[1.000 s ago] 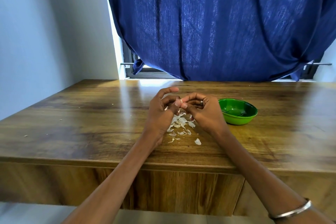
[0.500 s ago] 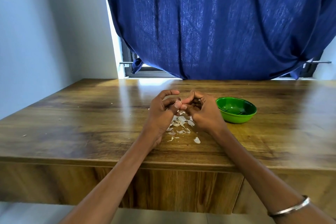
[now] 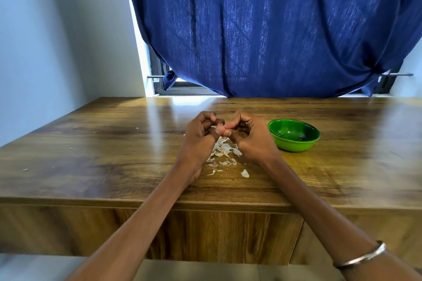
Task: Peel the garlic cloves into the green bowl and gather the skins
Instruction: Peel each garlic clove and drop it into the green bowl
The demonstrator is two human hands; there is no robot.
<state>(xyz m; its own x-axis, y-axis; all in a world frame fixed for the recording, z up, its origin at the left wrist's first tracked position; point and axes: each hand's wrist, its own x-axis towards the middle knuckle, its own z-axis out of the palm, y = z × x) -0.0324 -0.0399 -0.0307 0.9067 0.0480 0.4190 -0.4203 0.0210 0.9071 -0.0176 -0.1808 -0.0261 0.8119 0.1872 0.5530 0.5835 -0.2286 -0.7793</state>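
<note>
While both hands worked just above the worktop, the left hand and the right hand met thumb to thumb, fingers curled inward around a small garlic clove. Only a pale sliver of it showed between the fingertips, so how much skin remained could not be told. Each hand pinched it from its own side.

The clove looked tiny and light, firm enough to take a pinch but probably slick once bare, so it would want holding at both ends while a thumbnail lifted the papery edge. The skin itself would be dry, thin and apt to tear into flakes rather than come off whole.

Directly below the hands lay the skins, a loose white heap on the wood, with a few stray pieces nearer the front edge and one larger flake apart from the rest. Being so light, they would scatter at a puff of air and would be best swept together with a flat palm.

The green bowl stood just right of the right hand; what it held could not be made out clearly.
</note>
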